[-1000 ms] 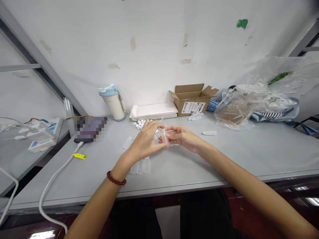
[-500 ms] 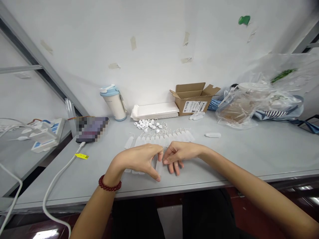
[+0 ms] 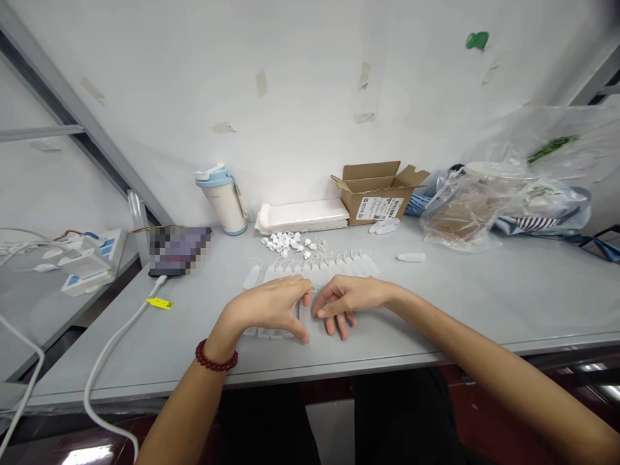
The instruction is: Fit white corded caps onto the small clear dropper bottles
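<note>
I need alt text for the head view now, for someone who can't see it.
A person's left hand and right hand flank a translucent tube on a grey table. Just beyond lie a row of similar tubes and small white pieces; farther back stand a tumbler and an open cardboard box.

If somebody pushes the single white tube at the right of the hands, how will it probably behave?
The tube may slide or roll, since it lies on its side on the smooth-looking desk. It is probably light, being much smaller than the cardboard box. Its straight outline suggests fair stiffness.
</note>
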Demonstrator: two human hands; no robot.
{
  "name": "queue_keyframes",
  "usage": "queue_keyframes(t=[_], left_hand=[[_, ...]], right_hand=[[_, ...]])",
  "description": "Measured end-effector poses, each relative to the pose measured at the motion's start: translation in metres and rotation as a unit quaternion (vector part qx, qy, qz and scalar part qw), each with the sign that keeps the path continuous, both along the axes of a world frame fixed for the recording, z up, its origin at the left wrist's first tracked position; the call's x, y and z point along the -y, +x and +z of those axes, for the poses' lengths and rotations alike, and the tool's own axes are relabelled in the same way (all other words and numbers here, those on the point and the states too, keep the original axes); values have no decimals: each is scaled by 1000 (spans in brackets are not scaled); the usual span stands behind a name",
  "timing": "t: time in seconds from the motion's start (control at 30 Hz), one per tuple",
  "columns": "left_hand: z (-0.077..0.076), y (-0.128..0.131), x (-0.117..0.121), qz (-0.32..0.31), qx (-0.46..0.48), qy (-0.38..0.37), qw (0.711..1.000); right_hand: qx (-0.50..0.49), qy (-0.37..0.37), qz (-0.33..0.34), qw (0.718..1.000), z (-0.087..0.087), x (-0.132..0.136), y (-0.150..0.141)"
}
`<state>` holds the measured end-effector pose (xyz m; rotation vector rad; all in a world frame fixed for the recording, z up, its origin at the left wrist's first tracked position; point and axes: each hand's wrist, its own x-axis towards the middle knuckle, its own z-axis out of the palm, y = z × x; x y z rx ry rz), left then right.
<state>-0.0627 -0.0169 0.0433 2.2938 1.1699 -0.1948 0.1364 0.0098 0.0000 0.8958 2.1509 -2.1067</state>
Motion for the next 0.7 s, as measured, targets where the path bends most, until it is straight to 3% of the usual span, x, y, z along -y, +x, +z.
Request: queue_keyframes(t=[0.7], left_hand=[[-1,-3,-2,12,21,10,1000]], right_hand=[[-4,5,6,1000,1,2,-2]])
